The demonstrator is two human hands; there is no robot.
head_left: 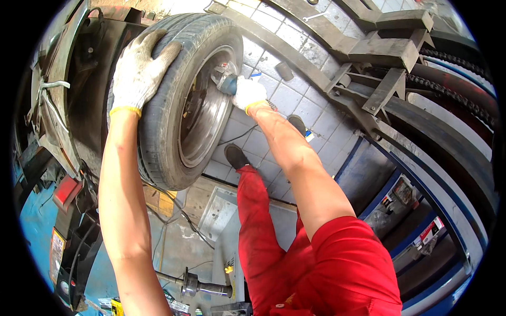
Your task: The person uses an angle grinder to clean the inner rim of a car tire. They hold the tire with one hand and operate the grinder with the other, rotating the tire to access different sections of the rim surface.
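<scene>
A car wheel with a worn black tyre (171, 126) stands upright in front of me, its dull metal rim (208, 124) facing right. My left hand (142, 68), in a white glove with a yellow cuff, lies over the tread at the top with its fingers spread. In the other matching glove, my right hand (249, 94) is wrapped round a blue angle grinder (229, 84). The grinder's head is at the upper inner part of the rim; whether its disc touches the metal I cannot make out.
A steel lift frame with chains (390, 63) runs along the right. Dark metal machinery (58, 95) stands at left, near a red lamp (67, 192). A wrench (316, 16) lies at the top. Cables cross the tiled floor (287, 97) near my shoes. Blue-edged shelves (390, 195) are lower right.
</scene>
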